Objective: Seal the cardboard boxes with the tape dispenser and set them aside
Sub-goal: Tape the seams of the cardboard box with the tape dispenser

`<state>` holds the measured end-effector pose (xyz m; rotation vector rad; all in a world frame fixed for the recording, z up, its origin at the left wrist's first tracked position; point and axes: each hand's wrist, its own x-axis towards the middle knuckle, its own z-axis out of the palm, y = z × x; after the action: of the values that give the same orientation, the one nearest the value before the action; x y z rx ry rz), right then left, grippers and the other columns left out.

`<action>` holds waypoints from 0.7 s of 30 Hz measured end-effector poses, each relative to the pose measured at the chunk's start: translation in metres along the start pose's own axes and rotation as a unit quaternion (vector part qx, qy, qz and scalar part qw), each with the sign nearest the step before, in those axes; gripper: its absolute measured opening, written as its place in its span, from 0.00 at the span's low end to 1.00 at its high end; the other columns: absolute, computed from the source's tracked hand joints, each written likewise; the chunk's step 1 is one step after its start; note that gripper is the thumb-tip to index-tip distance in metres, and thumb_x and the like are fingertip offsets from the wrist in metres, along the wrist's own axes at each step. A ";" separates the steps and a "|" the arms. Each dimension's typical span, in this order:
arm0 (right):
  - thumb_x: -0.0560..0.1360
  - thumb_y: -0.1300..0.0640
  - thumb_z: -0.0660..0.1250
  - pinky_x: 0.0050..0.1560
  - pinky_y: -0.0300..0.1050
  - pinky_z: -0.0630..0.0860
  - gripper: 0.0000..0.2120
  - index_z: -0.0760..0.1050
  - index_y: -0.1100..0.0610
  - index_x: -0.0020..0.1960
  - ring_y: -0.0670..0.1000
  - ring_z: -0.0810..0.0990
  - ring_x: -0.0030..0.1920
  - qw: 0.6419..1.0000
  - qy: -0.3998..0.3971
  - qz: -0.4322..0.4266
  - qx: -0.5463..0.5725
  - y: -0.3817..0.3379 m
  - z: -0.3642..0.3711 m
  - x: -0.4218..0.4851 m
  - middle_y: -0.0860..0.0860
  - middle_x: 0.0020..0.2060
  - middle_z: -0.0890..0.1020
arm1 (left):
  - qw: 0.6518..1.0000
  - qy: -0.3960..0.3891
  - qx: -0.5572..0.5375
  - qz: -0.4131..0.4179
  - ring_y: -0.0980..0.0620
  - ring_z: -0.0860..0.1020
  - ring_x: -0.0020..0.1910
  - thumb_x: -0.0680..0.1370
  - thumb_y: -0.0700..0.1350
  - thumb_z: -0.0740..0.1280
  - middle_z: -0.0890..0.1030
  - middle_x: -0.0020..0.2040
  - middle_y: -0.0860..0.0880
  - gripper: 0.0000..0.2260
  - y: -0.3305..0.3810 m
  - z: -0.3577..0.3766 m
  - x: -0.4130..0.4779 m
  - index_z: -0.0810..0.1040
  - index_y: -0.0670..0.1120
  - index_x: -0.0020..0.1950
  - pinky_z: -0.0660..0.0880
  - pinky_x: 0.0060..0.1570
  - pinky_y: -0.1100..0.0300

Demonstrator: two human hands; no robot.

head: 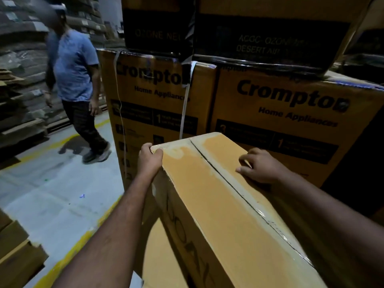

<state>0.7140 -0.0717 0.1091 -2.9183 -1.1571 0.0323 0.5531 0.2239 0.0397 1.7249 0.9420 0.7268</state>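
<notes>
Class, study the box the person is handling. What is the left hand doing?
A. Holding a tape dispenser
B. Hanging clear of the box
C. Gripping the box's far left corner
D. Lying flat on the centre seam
C: the left hand curls over the far left corner of the cardboard box, while the right hand rests on top beside the taped seam.

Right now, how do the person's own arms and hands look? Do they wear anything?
The left hand and right hand are bare: no gloves or rings visible. The left arm and right arm are bare, with no sleeve, watch or bracelet.
</notes>
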 end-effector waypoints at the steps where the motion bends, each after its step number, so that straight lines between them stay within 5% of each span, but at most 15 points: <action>1: 0.78 0.36 0.63 0.68 0.53 0.70 0.29 0.68 0.49 0.74 0.56 0.65 0.73 1.000 0.003 0.009 0.012 -0.002 -0.001 0.018 0.54 0.74 0.65 | 1.000 -0.001 0.000 0.004 0.45 0.73 0.62 0.82 0.49 0.63 0.72 0.71 0.44 0.22 -0.002 0.000 0.003 0.67 0.48 0.77 0.68 0.52 0.56; 6: 0.80 0.39 0.63 0.72 0.58 0.69 0.31 0.61 0.50 0.79 0.57 0.63 0.76 0.998 0.023 0.006 0.049 -0.042 -0.002 0.101 0.54 0.79 0.60 | 0.999 -0.007 -0.041 0.016 0.51 0.75 0.51 0.83 0.45 0.62 0.75 0.63 0.44 0.14 -0.008 0.005 0.009 0.74 0.46 0.68 0.67 0.36 0.62; 12: 0.82 0.40 0.58 0.56 0.51 0.76 0.21 0.79 0.54 0.63 0.55 0.79 0.57 0.991 0.024 -0.093 0.095 -0.149 0.012 0.150 0.54 0.59 0.82 | 0.997 0.000 -0.075 0.017 0.64 0.71 0.43 0.86 0.48 0.57 0.76 0.55 0.49 0.13 -0.012 0.009 0.013 0.73 0.44 0.67 0.64 0.33 0.67; 16: 0.82 0.46 0.60 0.57 0.52 0.75 0.17 0.80 0.54 0.60 0.54 0.79 0.57 0.974 0.037 -0.176 0.135 -0.200 0.025 0.145 0.52 0.56 0.82 | 0.995 0.020 -0.101 0.009 0.59 0.74 0.44 0.86 0.48 0.58 0.79 0.52 0.48 0.12 -0.019 0.006 0.019 0.76 0.43 0.62 0.68 0.37 0.62; 21: 0.79 0.40 0.63 0.58 0.56 0.75 0.16 0.83 0.48 0.56 0.49 0.79 0.53 0.966 0.056 -0.192 0.165 -0.195 0.029 0.146 0.46 0.53 0.83 | 0.991 0.027 -0.132 -0.023 0.54 0.77 0.44 0.83 0.44 0.63 0.80 0.46 0.51 0.08 -0.013 0.002 0.021 0.81 0.46 0.55 0.72 0.37 0.59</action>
<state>0.6862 0.1706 0.0791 -2.3417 -1.5077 0.0521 0.5622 0.2436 0.0275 1.4529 0.8775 0.8326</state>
